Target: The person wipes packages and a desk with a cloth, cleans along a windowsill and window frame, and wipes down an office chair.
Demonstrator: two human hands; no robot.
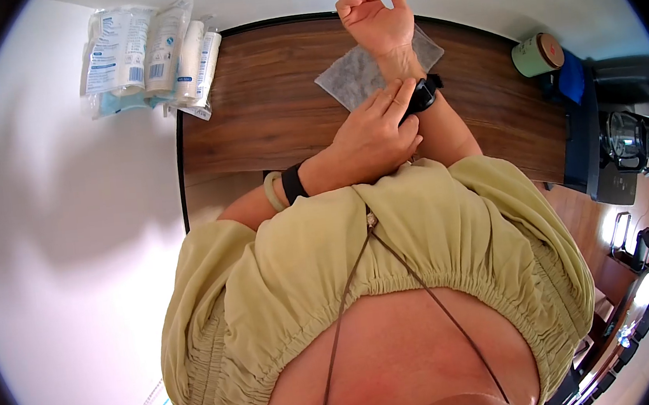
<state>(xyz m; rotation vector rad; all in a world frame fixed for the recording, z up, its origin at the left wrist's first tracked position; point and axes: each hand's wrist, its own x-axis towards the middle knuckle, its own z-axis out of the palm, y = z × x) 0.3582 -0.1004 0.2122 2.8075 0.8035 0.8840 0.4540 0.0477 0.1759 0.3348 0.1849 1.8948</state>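
My right hand (pixel 376 22) is turned palm up over the far side of the wooden table, fingers loosely curled and thumb apart, holding nothing. A black wristwatch (pixel 424 96) is strapped around my right wrist. My left hand (pixel 377 135) reaches across from the left, back upward. Its index and middle fingers lie stretched out on the inner right wrist, beside the watch; the remaining fingers are bent and partly hidden. On my left wrist are a black band (pixel 293 184) and a pale ring-shaped band (pixel 273 192). Beneath my right wrist lies a grey, thin sheet (pixel 351 77).
Several clear-wrapped rolls (pixel 146 52) with blue print lie at the table's far left corner, by a white wall. At the right stand a green canister (pixel 535 56) with a brown lid, a blue item (pixel 571 79) and a glass pot (pixel 624 134). The wooden table (pixel 252 100) has a dark edge.
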